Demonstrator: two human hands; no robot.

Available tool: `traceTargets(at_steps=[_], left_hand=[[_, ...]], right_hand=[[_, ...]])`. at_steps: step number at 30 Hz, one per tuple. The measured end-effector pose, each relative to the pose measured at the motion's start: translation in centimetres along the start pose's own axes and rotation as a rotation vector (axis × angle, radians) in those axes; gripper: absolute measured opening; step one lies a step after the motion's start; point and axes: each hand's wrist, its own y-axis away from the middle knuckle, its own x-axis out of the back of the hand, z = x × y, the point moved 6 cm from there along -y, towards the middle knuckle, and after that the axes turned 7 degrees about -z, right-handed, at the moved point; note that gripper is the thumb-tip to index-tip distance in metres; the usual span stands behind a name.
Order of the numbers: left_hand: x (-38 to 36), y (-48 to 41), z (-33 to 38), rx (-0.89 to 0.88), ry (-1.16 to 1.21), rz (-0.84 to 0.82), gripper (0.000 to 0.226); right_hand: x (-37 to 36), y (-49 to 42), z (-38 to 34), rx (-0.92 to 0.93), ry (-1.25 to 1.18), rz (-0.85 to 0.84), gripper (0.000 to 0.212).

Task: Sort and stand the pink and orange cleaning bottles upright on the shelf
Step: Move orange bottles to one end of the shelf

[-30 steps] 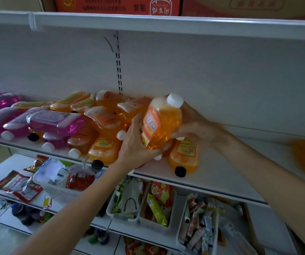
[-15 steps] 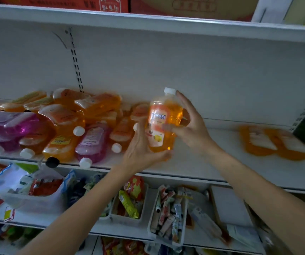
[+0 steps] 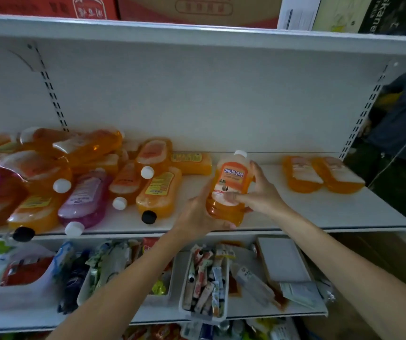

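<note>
Both hands grip the upright orange floor-cleaner bottle (image 3: 231, 190), left hand (image 3: 197, 214) cupping its base, right hand (image 3: 258, 195) pinching its side.

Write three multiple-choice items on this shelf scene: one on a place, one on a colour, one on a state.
1. The two separate orange plastic bottles lie: A) at the white shelf's right end; B) in the pile; C) on the shelf below.
2. The cap of the translucent orange plastic bottle gripped by the left hand and right hand is: A) black; B) white; C) pink.
3. That held bottle is: A) lying flat; B) roughly upright; C) upside down.
Answers: A, they lie apart, right of the hands; B, its top cap is white; B, its cap points up.
</note>
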Motion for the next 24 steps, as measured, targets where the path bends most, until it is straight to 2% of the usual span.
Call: traceTargets(at_steps=[4, 7, 10, 13, 16, 20, 24], left_hand=[[-0.8, -1.3, -1.1, 0.057, -0.187, -0.113, 0.103], [-0.1, -2.2, -2.8, 0.036, -0.536, -0.087, 0.079], [0.1, -2.6, -4.0, 0.050, -0.531, -0.081, 0.068], [-0.2, -2.9, -4.7, 0.081, -0.572, -0.108, 0.078], [-0.1, -3.2, -4.9, 0.074, -0.567, -0.088, 0.080], [-0.3, -3.3, -5.3, 0.080, -0.567, -0.087, 0.072], [-0.3, -3.3, -5.4, 0.087, -0.546, -0.081, 0.076]], right_hand=[[0.8, -0.9, 2.0, -0.001, 0.011, 0.015, 0.092], [2.1, -1.5, 3.1, -0.009, -0.031, 0.051, 0.087], [4.2, -2.5, 4.2, 0.002, -0.072, 0.102, 0.080], [5.9, -3.6, 5.2, 0.012, -0.088, 0.127, 0.081], [6.9, -5.1, 6.3, 0.012, 0.004, 0.145, 0.076], [7.7, -6.6, 7.2, -0.017, 0.121, 0.181, 0.056], [7.6, -8.1, 8.0, -0.078, 0.175, 0.111, 0.049]])
